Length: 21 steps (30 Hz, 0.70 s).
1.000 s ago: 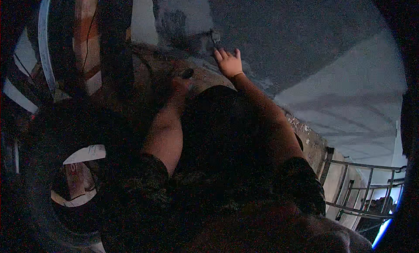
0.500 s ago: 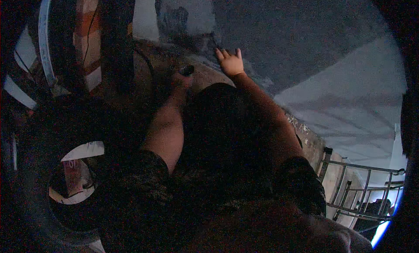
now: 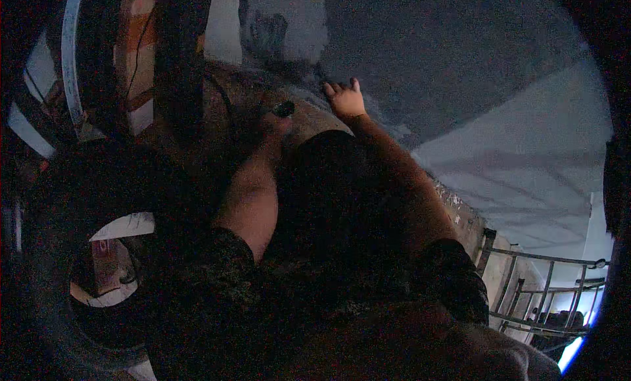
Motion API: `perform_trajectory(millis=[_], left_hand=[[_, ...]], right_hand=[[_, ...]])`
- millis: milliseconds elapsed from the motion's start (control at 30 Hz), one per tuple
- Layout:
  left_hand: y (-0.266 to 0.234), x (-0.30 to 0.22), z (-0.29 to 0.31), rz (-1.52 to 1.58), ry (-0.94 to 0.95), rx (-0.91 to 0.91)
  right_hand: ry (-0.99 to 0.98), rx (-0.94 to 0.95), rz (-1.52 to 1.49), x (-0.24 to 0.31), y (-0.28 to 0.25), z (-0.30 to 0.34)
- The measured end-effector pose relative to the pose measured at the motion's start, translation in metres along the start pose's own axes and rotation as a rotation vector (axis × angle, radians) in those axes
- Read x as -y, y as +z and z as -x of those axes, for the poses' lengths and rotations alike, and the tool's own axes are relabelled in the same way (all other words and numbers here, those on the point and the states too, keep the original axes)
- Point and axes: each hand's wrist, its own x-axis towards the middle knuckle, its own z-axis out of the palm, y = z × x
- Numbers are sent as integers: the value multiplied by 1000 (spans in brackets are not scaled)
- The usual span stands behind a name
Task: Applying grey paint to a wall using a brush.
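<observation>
My left hand (image 3: 279, 123) is closed around a small, dark, rounded object (image 3: 283, 109) whose kind is too dim to make out. My right hand (image 3: 347, 104) reaches farther out, up against or just in front of a dark grey painted surface (image 3: 447, 59). Its fingers are partly bent with gaps between them, and nothing shows in them. Beside those fingertips is a small black patch (image 3: 320, 72), and I cannot tell whether it is an object or a mark. Dark, uneven smears (image 3: 266, 33) cover a lighter grey area left of it.
A large black tyre (image 3: 49, 249) is close at my left, with more upright tyres (image 3: 181, 59) beyond it. A brown, rough ledge (image 3: 315, 121) runs under the grey surface. At the lower right is a metal-barred frame (image 3: 549, 282). Light is dim.
My right hand has drawn slightly nearer, its fingers more bent than before. My left hand still grips the dark object. The view has shifted a little.
</observation>
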Motion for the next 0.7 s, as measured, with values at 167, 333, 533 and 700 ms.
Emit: perform_trajectory(millis=[167,333,533,700], left_hand=[[-59,73,18,-64,-102,57],[-72,73,25,-32,-169,85],[-95,81,3,8,-218,67],[-104,99,10,11,-276,84]], right_hand=[[-45,-119,-119,34,-36,-27],[93,-407,-138,26,-51,-37],[-60,-226,93,6,-39,-35],[107,-344,-93,6,-64,-41]])
